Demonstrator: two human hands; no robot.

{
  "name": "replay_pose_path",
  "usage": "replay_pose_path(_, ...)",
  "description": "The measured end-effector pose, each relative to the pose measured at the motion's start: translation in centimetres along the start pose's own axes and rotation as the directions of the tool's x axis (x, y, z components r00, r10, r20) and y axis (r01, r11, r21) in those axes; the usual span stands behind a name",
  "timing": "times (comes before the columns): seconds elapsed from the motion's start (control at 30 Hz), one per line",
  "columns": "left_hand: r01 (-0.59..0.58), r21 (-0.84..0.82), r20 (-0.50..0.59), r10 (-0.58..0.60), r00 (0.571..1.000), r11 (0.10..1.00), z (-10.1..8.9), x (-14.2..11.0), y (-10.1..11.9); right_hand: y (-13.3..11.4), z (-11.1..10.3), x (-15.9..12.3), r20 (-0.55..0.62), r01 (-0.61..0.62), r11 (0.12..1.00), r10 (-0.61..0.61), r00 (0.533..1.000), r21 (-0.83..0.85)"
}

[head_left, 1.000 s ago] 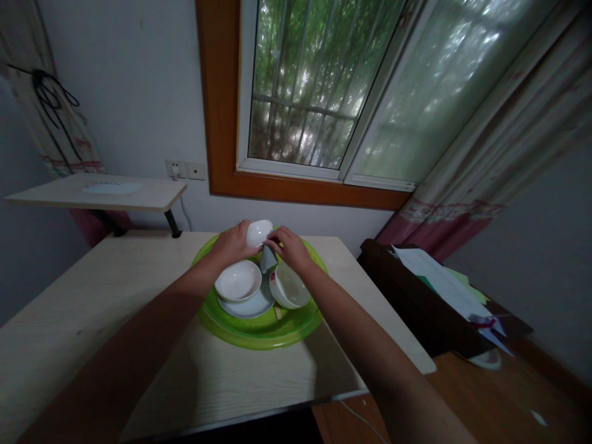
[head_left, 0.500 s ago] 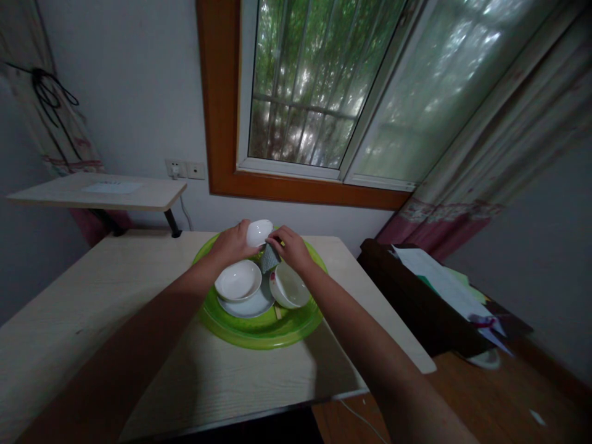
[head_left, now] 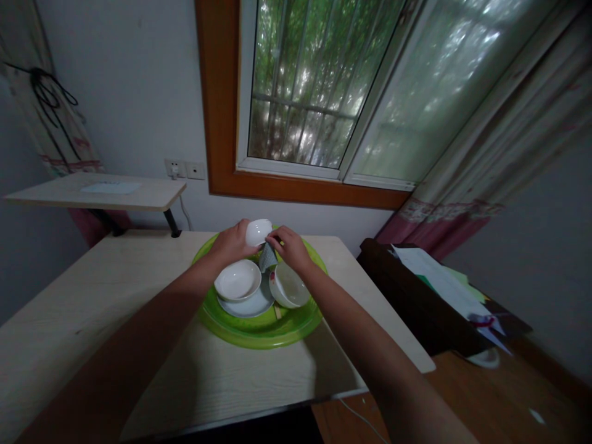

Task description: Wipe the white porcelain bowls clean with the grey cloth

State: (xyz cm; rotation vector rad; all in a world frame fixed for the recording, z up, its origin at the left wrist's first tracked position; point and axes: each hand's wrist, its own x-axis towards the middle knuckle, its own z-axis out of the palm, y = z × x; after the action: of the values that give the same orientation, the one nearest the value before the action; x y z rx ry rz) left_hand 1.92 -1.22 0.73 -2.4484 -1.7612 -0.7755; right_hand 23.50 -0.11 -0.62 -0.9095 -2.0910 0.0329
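My left hand (head_left: 231, 242) is closed round a small white bowl (head_left: 258, 232), held tilted above the far side of a round green basin (head_left: 259, 332). My right hand (head_left: 290, 247) pinches a grey cloth (head_left: 267, 258) against the bowl's lower edge. Inside the basin lie a shallow white bowl (head_left: 237, 280) on a pale plate (head_left: 252, 306) and a deeper white bowl (head_left: 289, 288) to the right.
The basin sits on a light wooden table (head_left: 92, 302) under a window. A small shelf (head_left: 97, 191) juts out at the left. A dark cabinet (head_left: 416, 302) with papers (head_left: 444, 280) stands right of the table. A curtain hangs at the right.
Hardly anything has moved; the cloth under the bowl has shifted slightly in my right hand while the left keeps the bowl in place.
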Motion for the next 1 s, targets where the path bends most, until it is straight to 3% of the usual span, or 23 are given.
replay_pose_path(0.13,0.013,-0.012,0.002,-0.013,1.0,1.0,-0.1,-0.1,0.0,0.1,-0.1,0.0,-0.032,-0.04,0.999,0.04,0.999,-0.001)
replay_pose_path(0.4,0.033,-0.036,0.006,-0.033,0.999,0.999,0.0,0.0,0.1,-0.3,0.0,0.1,-0.007,-0.006,1.0,0.006,1.0,0.015)
replay_pose_path(0.67,0.014,-0.129,0.005,-0.014,1.0,0.992,0.3,0.0,0.0,0.0,-0.4,0.1,-0.137,-0.101,0.994,0.106,0.985,0.043)
replay_pose_path(1.0,0.058,-0.198,-0.038,-0.067,0.997,0.978,0.8,0.4,-0.3,-1.4,-0.8,0.1,-0.064,0.149,0.989,-0.148,0.987,0.021)
